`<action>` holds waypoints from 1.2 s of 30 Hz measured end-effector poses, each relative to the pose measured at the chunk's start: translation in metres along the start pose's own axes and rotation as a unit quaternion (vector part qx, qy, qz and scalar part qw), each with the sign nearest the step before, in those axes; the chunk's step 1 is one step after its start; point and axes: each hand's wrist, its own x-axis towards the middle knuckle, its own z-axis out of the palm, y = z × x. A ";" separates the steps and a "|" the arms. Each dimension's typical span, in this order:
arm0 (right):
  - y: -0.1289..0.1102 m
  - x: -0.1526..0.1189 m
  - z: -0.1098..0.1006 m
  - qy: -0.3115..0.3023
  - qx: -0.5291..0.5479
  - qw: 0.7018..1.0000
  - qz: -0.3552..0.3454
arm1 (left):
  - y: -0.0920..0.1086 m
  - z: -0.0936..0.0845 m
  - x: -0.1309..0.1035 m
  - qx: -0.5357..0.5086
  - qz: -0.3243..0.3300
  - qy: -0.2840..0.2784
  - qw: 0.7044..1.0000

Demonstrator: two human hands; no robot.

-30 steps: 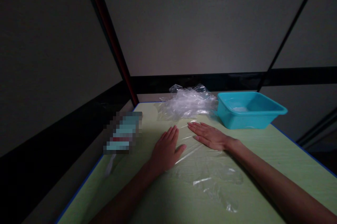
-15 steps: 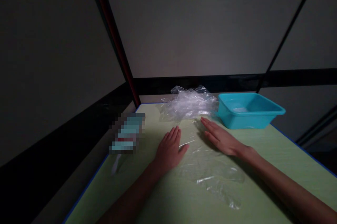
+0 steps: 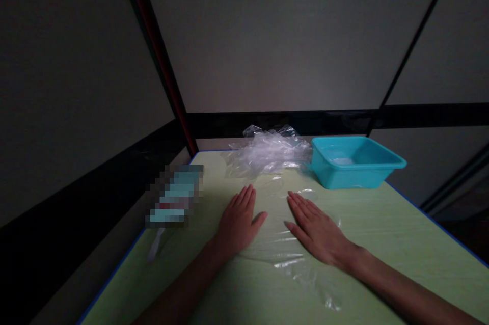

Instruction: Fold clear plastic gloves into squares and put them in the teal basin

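Film [image 3: 286, 265], clear and thin, is being spread flat on the pale green table [image 3: 397, 243], mid-table in front of the wearer. Creases are being picked out by white glints; the near right end is being left wrinkled. Its outline is being lost against the green, so the exact shape can't be told.

Left hand [image 3: 237, 220] is being held open, palm down, at the film's left side. Right hand [image 3: 315, 231] is being laid open on the film's right part, fingers angled inward. Nothing is being gripped by either.

Crumpled clear plastic [image 3: 269, 152] is being kept at the far edge, just beside the turquoise tub [image 3: 353, 174]. A pixelated item [image 3: 178, 195] is being masked on the left.
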 end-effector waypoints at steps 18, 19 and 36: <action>0.031 -0.014 -0.002 0.003 -0.043 0.999 0.024 | -0.002 -0.006 -0.001 -0.010 0.004 -0.041 0.999; 0.030 -0.014 -0.002 0.003 -0.042 0.999 0.025 | -0.004 -0.006 -0.002 -0.011 0.005 -0.044 0.999; 0.030 -0.013 -0.005 0.002 -0.043 0.999 0.015 | 0.085 -0.010 0.029 -0.057 0.096 -0.024 0.993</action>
